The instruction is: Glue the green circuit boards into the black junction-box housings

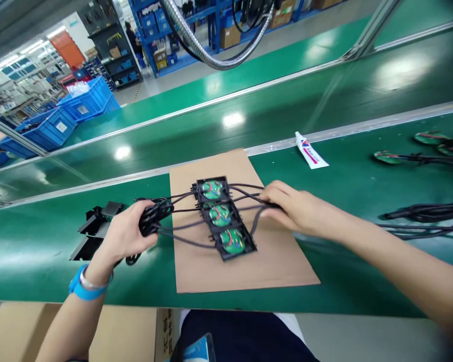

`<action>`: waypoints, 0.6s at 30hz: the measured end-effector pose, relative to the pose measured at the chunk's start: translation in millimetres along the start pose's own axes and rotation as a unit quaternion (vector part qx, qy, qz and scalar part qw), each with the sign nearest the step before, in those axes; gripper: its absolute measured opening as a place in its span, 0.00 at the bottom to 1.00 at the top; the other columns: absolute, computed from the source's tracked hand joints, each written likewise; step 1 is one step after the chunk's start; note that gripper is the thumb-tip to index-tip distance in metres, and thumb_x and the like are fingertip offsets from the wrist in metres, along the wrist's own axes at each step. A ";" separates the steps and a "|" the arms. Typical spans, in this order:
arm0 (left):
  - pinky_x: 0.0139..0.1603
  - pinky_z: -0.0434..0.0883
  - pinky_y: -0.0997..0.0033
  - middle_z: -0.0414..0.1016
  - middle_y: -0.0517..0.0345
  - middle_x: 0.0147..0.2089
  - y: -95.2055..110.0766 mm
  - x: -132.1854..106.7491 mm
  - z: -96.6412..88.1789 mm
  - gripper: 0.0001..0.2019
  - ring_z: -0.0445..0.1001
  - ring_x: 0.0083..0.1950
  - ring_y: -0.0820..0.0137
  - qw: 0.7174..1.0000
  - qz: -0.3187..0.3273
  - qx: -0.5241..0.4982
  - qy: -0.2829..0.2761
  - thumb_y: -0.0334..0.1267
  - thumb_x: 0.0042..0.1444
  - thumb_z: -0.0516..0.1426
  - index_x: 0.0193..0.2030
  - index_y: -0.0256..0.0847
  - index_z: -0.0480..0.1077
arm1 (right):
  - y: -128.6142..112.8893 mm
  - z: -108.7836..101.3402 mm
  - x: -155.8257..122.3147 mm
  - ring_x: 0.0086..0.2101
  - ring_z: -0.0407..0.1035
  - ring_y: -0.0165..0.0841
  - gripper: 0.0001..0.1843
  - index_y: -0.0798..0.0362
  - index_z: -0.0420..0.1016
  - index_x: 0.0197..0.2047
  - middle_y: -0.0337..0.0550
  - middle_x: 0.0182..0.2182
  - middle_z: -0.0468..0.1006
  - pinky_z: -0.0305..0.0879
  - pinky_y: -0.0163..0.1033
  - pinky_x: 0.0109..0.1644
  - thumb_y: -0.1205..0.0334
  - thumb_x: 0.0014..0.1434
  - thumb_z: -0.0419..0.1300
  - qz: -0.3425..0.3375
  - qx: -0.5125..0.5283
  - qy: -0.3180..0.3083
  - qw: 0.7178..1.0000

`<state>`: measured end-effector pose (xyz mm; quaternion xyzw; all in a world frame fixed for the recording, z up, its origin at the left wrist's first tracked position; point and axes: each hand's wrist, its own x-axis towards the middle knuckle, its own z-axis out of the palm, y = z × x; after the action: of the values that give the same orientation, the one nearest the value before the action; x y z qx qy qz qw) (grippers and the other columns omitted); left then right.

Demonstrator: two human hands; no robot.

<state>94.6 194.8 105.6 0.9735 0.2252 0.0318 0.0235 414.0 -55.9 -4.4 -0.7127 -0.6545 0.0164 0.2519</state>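
Three black plastic housings [221,216] with round green circuit boards inside sit in a row above a brown cardboard sheet [211,276]; whether they touch it I cannot tell. Black cables run out of them on both sides. My left hand [126,234] is closed around a thick bundle of black cables [153,216] left of the housings. To their right, my right hand [290,206] pinches the other black cables [245,191] between thumb and fingers. Several empty-looking black plastic parts [96,226] lie on the green bench just beyond my left hand.
A white tube [310,152] lies at the bench's back edge. More boards [388,157] and coiled black cables [430,212] are at the right. Behind runs a green conveyor [196,120], with blue crates [49,128] at far left. A metal flexible conduit [219,63] hangs overhead.
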 end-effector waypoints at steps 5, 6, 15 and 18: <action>0.56 0.71 0.57 0.74 0.46 0.57 -37.0 62.2 24.9 0.27 0.74 0.57 0.53 0.997 0.019 0.003 -0.075 0.40 0.45 0.61 0.55 0.40 0.67 | 28.4 26.9 51.3 0.48 0.68 0.45 0.13 0.53 0.73 0.44 0.57 0.49 0.73 0.67 0.51 0.50 0.55 0.67 0.53 -0.009 -0.039 -0.011 0.999; 0.60 0.69 0.53 0.71 0.43 0.61 -44.4 68.5 33.0 0.29 0.70 0.62 0.49 0.996 0.023 0.009 -0.082 0.40 0.43 0.63 0.55 0.40 0.67 | 32.2 33.5 53.5 0.51 0.65 0.48 0.13 0.53 0.74 0.43 0.58 0.52 0.72 0.65 0.54 0.51 0.54 0.67 0.54 -0.007 -0.052 -0.004 0.999; 0.43 0.73 0.61 0.78 0.46 0.45 -63.2 66.4 69.9 0.27 0.79 0.46 0.53 0.995 -0.033 0.047 -0.084 0.45 0.49 0.61 0.54 0.38 0.62 | 53.3 22.4 22.7 0.46 0.70 0.48 0.21 0.58 0.68 0.55 0.57 0.45 0.76 0.60 0.48 0.48 0.60 0.59 0.55 0.120 -0.161 -0.133 0.971; 0.40 0.71 0.61 0.79 0.47 0.42 -64.2 67.6 68.5 0.24 0.79 0.44 0.51 0.993 -0.045 0.078 -0.072 0.42 0.50 0.58 0.54 0.39 0.62 | 62.6 5.4 1.3 0.35 0.72 0.41 0.17 0.58 0.70 0.48 0.52 0.37 0.76 0.57 0.41 0.37 0.72 0.54 0.54 0.164 -0.182 -0.186 0.952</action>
<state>132.1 280.0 37.0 0.9611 0.2680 -0.0569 -0.0345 470.1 -53.9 -32.6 -0.8281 -0.5560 0.0699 -0.0142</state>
